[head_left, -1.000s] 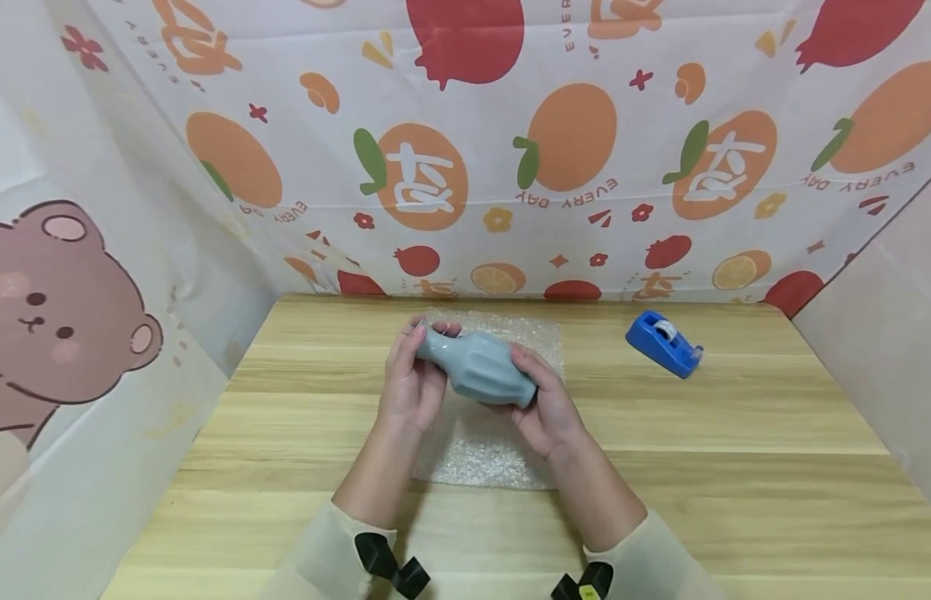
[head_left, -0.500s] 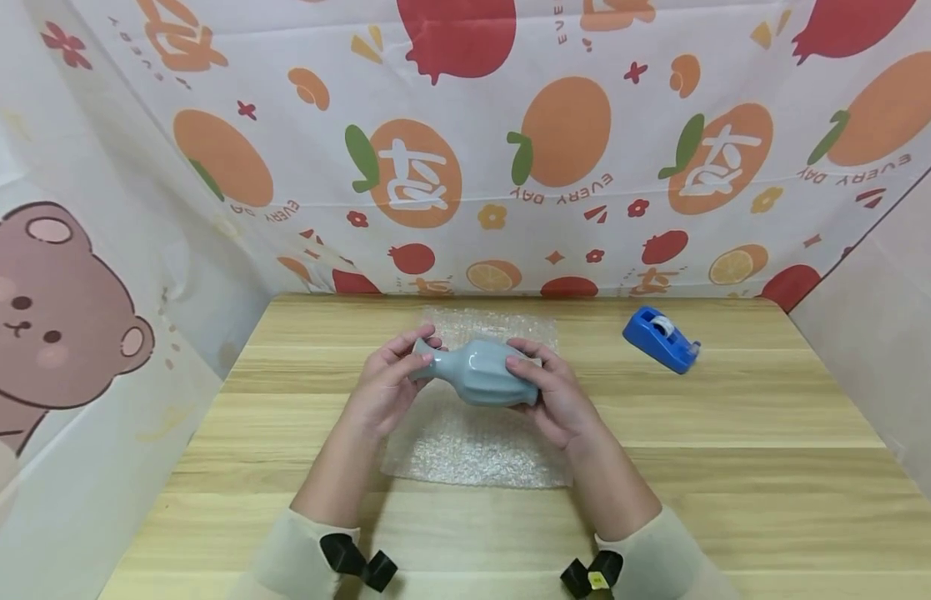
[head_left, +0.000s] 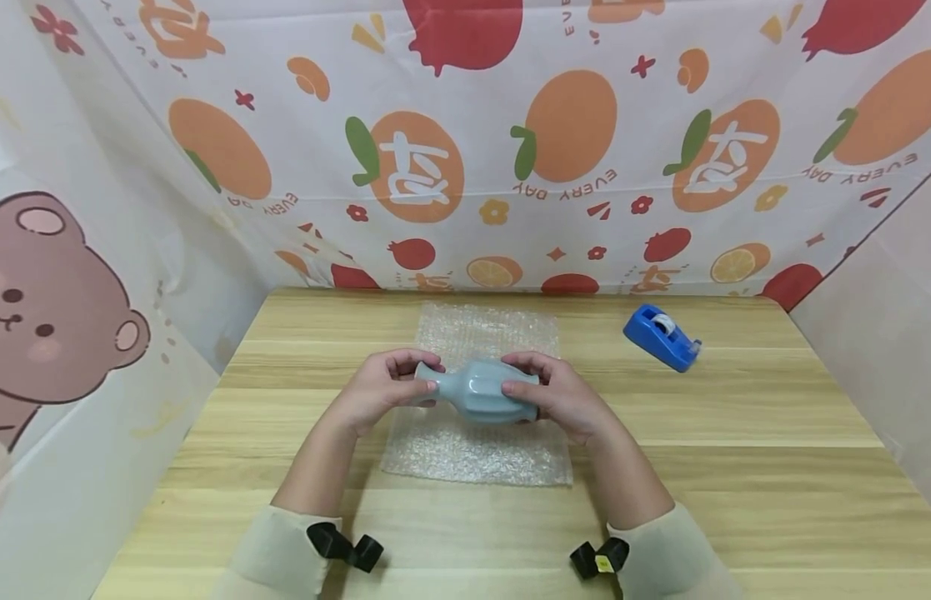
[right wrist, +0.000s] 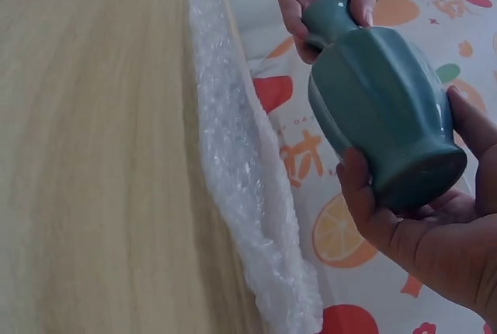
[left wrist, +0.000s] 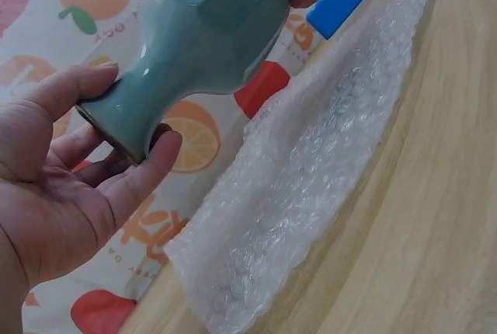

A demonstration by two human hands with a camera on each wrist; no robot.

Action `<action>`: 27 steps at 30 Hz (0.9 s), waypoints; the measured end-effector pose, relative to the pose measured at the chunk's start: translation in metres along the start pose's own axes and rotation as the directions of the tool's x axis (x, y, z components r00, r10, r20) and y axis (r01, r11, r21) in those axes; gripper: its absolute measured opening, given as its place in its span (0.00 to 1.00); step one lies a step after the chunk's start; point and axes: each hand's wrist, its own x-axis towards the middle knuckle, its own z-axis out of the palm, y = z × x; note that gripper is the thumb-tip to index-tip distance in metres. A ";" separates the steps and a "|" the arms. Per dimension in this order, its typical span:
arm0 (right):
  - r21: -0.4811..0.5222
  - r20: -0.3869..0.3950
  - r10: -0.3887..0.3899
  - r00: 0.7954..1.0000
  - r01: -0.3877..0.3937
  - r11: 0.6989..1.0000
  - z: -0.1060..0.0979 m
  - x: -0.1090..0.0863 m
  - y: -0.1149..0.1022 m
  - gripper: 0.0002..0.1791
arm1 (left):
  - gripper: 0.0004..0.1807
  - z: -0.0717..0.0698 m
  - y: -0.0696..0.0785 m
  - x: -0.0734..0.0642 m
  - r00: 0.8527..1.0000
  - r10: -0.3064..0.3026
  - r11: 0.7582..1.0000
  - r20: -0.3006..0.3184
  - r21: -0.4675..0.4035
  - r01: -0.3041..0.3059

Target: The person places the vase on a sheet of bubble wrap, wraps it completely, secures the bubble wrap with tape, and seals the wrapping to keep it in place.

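Note:
A glossy blue-green vase (head_left: 486,392) with a ribbed body lies sideways between both hands, above a sheet of bubble wrap (head_left: 473,454). My left hand (head_left: 382,387) grips the narrow neck near the flared mouth, thumb on one side and fingers on the other, as the left wrist view shows. At the base end, my right hand (head_left: 558,395) holds the lower body, its thumb across the ribs. In the right wrist view the vase (right wrist: 380,105) is raised off the bubble wrap (right wrist: 233,140), its foot toward the right palm (right wrist: 450,248).
A blue tape dispenser (head_left: 663,337) stands at the back right of the wooden table (head_left: 735,467). Behind the table hangs a fruit-print cloth (head_left: 495,150). A cloth with a bear print (head_left: 52,300) covers the left side.
The vase has come nearer to me and turned from slanting to almost level across. My left hand has shifted round its neck, and both forearms have spread apart.

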 end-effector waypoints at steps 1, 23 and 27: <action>-0.014 0.005 0.007 1.000 -0.006 1.000 -0.001 0.001 0.001 0.29 | 0.23 -0.001 -0.001 0.000 1.000 -0.006 1.000 0.005 0.021 0.006; -0.266 0.098 -0.047 0.994 0.071 0.961 0.004 0.008 0.015 0.28 | 0.20 -0.014 -0.013 0.003 0.997 -0.036 0.953 0.073 0.301 0.013; -0.271 0.103 -0.046 0.994 0.072 0.960 0.006 0.010 0.018 0.29 | 0.20 -0.015 -0.016 0.005 0.993 -0.068 0.944 0.097 0.330 0.032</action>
